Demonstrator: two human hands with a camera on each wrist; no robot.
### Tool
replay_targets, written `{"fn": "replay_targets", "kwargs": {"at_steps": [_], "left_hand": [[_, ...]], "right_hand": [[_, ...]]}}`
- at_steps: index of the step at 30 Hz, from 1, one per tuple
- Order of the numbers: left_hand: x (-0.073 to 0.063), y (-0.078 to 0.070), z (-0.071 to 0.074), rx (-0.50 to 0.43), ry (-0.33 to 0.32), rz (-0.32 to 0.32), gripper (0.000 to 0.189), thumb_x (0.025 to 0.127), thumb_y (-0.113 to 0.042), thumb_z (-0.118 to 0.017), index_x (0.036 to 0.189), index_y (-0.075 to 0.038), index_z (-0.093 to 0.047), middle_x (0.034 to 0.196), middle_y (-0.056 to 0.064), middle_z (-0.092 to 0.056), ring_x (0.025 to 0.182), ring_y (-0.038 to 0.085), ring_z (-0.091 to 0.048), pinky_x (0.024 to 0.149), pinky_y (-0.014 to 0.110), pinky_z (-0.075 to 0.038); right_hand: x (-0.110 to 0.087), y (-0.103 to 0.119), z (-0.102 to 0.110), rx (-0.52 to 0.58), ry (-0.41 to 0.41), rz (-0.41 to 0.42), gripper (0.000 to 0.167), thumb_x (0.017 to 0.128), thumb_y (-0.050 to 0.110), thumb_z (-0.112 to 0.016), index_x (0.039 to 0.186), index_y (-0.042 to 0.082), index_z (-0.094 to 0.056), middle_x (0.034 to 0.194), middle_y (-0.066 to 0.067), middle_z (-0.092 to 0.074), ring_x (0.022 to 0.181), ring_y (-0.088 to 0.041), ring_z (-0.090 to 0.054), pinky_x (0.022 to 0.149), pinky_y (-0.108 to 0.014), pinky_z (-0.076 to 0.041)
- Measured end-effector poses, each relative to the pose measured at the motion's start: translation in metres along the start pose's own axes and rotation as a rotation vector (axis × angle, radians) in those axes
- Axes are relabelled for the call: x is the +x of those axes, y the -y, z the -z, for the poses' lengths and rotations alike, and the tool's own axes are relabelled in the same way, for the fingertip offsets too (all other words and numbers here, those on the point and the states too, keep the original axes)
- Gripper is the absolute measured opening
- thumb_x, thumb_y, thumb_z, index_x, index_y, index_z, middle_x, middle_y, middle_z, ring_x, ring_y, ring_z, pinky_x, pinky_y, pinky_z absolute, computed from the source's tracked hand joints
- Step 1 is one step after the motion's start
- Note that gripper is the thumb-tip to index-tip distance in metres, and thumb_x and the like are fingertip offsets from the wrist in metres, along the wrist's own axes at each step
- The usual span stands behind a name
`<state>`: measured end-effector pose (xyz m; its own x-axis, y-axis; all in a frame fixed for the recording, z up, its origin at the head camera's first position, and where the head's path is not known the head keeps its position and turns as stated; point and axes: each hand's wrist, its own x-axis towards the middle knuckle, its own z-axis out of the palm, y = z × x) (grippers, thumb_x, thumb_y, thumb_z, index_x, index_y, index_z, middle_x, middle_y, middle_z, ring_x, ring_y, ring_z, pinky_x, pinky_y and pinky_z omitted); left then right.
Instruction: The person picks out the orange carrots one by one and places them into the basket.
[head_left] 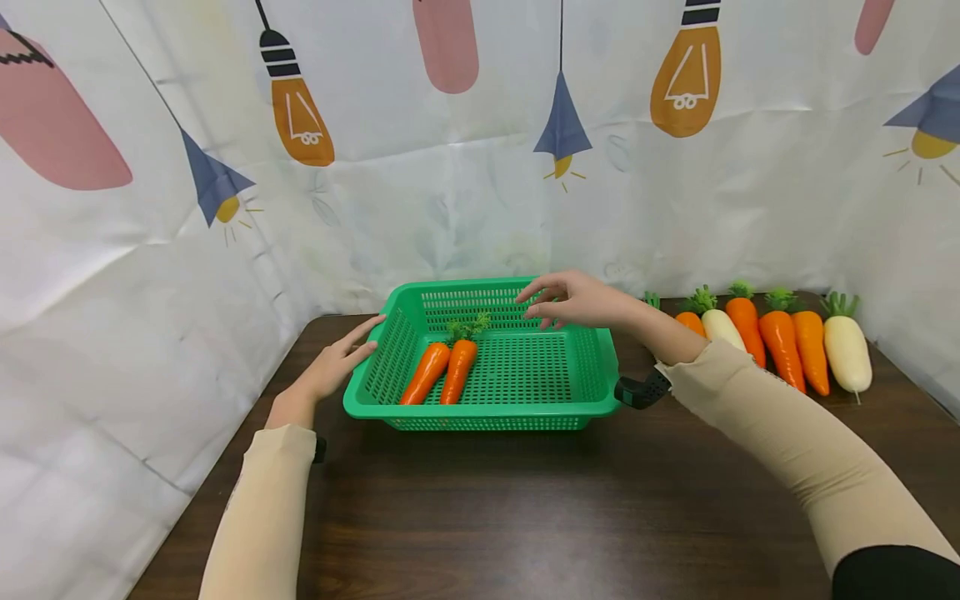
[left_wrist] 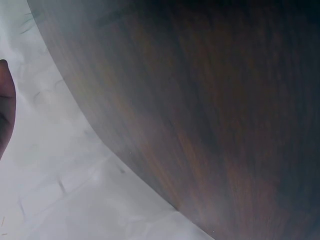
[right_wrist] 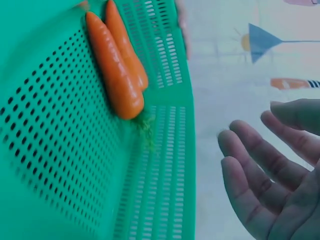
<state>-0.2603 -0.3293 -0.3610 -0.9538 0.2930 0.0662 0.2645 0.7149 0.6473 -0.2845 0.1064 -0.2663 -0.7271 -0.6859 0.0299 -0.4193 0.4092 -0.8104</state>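
A green plastic basket (head_left: 480, 410) with slotted walls stands on the dark wooden table. Inside it, toward the left, two orange carrots (head_left: 459, 371) with leafy green tops lie side by side; the right wrist view also shows the carrots (right_wrist: 117, 67). My left hand (head_left: 333, 367) rests its extended fingers at the basket's left rim. Over the right rear part of the basket hovers my right hand (head_left: 573, 300), its fingers loosely bent and nothing between them. Only a sliver of the left hand (left_wrist: 6, 107) shows in the left wrist view.
Along the table's right rear lies a row of several orange carrots (head_left: 782, 350) and white radishes (head_left: 847, 354), partly hidden behind my right forearm. A printed white curtain (head_left: 480, 208) hangs right behind the basket. The table (head_left: 480, 508) extends toward me in front.
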Motion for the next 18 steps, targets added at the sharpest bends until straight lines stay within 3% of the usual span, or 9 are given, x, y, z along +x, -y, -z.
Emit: {"fn": "replay_targets", "kwargs": {"at_steps": [9, 13, 18], "left_hand": [[0.001, -0.001, -0.001, -0.025, 0.004, 0.0, 0.06, 0.111, -0.042, -0.041, 0.166, -0.028, -0.02, 0.167, 0.022, -0.018, 0.142, 0.056, -0.031, 0.107, 0.077, -0.027], [0.0, -0.001, 0.0, -0.02, 0.001, 0.005, 0.06, 0.111, -0.041, -0.041, 0.166, -0.028, -0.021, 0.167, 0.022, -0.018, 0.143, 0.056, -0.029, 0.108, 0.077, -0.026], [-0.002, -0.003, 0.001, -0.008, 0.004, 0.018, 0.061, 0.111, -0.042, -0.042, 0.166, -0.028, -0.021, 0.167, 0.023, -0.018, 0.143, 0.056, -0.03, 0.108, 0.077, -0.026]], "right_hand": [[-0.04, -0.025, 0.02, -0.098, -0.14, 0.045, 0.033, 0.108, 0.014, -0.056, 0.137, 0.001, -0.061, 0.127, -0.019, -0.067, 0.104, -0.032, -0.069, 0.09, -0.049, -0.056], [-0.061, -0.037, 0.032, -0.117, -0.201, 0.037, 0.034, 0.108, 0.013, -0.056, 0.139, 0.001, -0.06, 0.13, -0.022, -0.064, 0.103, -0.031, -0.069, 0.088, -0.039, -0.056], [-0.083, -0.047, 0.046, -0.161, -0.285, 0.03, 0.037, 0.109, 0.015, -0.053, 0.143, 0.002, -0.057, 0.135, -0.02, -0.062, 0.104, -0.016, -0.067, 0.087, -0.032, -0.055]]}}
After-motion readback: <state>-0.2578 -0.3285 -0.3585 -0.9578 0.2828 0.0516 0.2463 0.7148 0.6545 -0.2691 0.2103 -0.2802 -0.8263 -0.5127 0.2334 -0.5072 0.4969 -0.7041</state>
